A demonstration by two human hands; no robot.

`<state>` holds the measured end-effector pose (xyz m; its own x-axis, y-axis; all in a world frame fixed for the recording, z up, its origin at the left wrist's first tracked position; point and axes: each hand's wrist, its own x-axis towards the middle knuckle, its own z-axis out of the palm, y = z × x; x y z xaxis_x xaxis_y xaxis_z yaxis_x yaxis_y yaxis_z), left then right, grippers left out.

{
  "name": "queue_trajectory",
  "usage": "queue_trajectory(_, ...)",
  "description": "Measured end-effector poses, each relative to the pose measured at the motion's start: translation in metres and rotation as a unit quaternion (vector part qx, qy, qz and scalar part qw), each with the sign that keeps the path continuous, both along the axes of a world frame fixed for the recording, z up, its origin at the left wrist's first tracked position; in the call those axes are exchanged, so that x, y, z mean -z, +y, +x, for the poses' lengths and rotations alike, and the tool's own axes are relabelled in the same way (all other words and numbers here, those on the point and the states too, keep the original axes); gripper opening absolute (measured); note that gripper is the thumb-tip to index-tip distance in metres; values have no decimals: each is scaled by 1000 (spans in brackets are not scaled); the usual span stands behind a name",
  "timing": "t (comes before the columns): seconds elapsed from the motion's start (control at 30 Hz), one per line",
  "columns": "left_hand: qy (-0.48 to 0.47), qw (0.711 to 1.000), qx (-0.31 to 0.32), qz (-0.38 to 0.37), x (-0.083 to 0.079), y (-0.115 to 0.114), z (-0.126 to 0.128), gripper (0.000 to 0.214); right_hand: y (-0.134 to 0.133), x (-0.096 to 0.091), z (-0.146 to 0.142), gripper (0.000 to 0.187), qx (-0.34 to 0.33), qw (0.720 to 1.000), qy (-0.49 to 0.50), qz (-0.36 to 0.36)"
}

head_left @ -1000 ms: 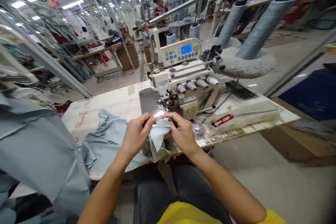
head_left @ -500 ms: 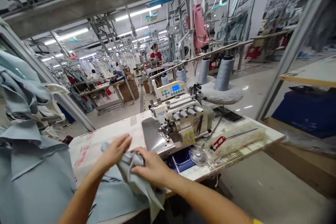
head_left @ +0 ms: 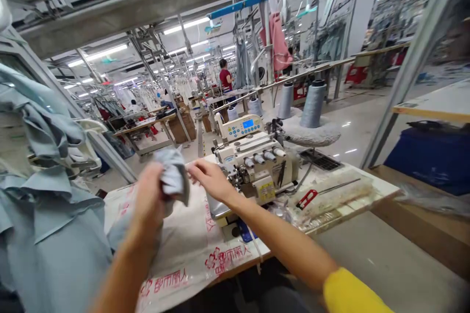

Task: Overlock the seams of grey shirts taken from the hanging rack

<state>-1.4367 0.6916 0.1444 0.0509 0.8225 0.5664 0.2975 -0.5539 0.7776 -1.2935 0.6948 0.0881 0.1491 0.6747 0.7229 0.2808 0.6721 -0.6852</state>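
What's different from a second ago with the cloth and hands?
The blue-grey cloth went up from the table, bunched in the left hand. The right hand also moved up; whether it still grips the cloth is unclear. The sewing machine and red snips stayed put.

R arm: short sleeve [head_left: 352, 293], bright yellow, plain where visible, hem approx. at elbow, cut off by btm frame edge. R forearm [head_left: 279, 230] bare from hem to wrist, slim, tapering twd wrist. R hand [head_left: 209, 178] bare too, fairly sharp, fingers slender. L hand [head_left: 149, 193] likewise bare, v. blurred, so finger detail hard to make out. L forearm [head_left: 123, 264] bare down to btm edge, also blurred, outline soft, looks wider nr cam.
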Motion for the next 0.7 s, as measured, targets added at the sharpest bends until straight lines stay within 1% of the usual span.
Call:
queue_trajectory(0.03,-16,999,14,-33,35,-5,12,45,-12,29,6,28,-42,997,2,-60)
queue_trajectory(0.07,-24,995,47,-86,71,-10,23,45,-23,57,13,31,-54,993,-5,-101)
queue_trajectory(0.1,-94,977,92,-169,104,-14,32,45,-33,81,19,32,-48,991,-13,-123)
queue_trajectory(0.13,-150,956,123,-219,133,-18,41,44,-42,100,24,32,-43,989,-16,-142)
queue_trajectory(0.17,-174,942,149,-244,157,-22,47,43,-51,114,29,31,-37,987,-16,-158)
queue_trajectory(0.2,-198,931,162,-259,176,-26,53,41,-58,124,33,29,-33,984,-9,-173)
queue_trajectory(0.23,-203,929,169,-259,189,-31,57,39,-63,130,37,27,-34,981,4,-189)
queue_trajectory(0.27,-197,932,171,-253,198,-36,59,37,-68,133,39,25,-35,978,22,-204)
queue_trajectory(0.3,-185,937,168,-243,204,-41,60,36,-72,135,41,24,-37,975,41,-216)
queue_trajectory(0.4,-124,961,151,-195,212,-53,58,31,-79,136,42,20,-45,967,73,-240)
queue_trajectory(0.47,-77,976,136,-155,216,-57,54,26,-82,138,40,15,-36,969,52,-238)
queue_trajectory(0.5,-58,981,127,-137,218,-58,52,25,-84,139,38,12,-20,973,30,-226)
queue_trajectory(0.57,-37,986,110,-118,224,-61,50,23,-87,142,33,7,35,983,-25,-180)
queue_trajectory(0.63,-58,985,100,-128,232,-67,49,24,-90,144,28,10,98,985,-78,-121)
queue_trajectory(0.7,-92,978,95,-163,240,-75,49,28,-90,147,24,14,148,979,-123,-66)
